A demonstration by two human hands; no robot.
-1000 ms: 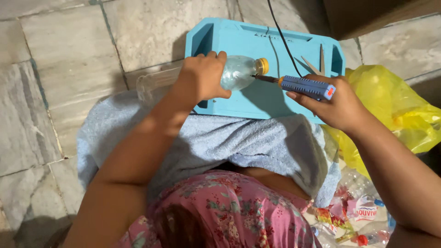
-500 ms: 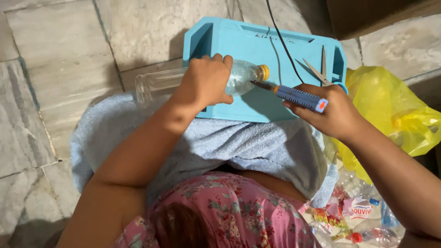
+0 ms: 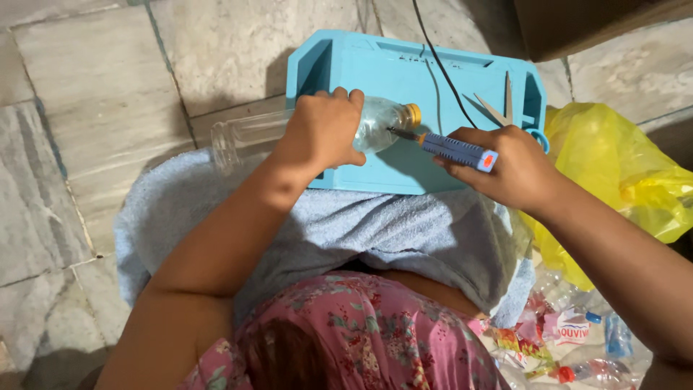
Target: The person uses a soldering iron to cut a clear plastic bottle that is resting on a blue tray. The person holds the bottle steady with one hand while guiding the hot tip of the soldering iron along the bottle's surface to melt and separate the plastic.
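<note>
1. One clear plastic bottle with a yellow cap lies across one turquoise plastic stool, clasped by the left hand.
2. The right hand grips one blue-handled corded tool, tip at the bottle's neck.
3. One pair of scissors lies beside; one yellow plastic bag is right.

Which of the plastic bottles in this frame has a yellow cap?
The clear bottle held on its side by the left hand over the blue tray. The crushed bottles heaped at lower right show red or blue caps instead.

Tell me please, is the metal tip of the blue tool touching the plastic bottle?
Touching. The head view shows the blue tool, held in the right hand, with its tip meeting the plastic bottle just below the yellow cap; no gap shows.
</note>
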